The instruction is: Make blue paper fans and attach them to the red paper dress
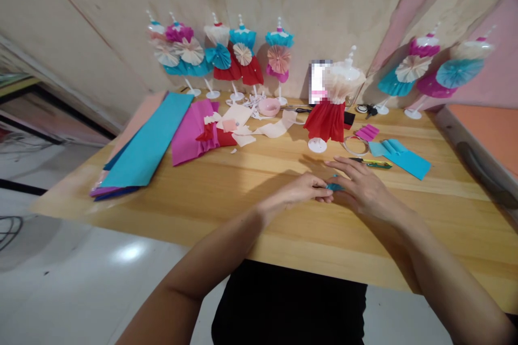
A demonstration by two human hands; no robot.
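Both of my hands meet over the middle of the wooden table. A small folded piece of teal paper lies between them. My left hand pinches its left end with curled fingers. My right hand presses on it from the right, its fingers bent over the paper. Most of the piece is hidden under my fingers. Just beyond my hands stands a small mannequin in a red pleated paper skirt on a white base.
Teal paper sheets, magenta paper and paper scraps lie at the left. A pleated teal sheet, a green-handled tool, a tape ring and scissors lie at the right. Dressed paper mannequins line the wall.
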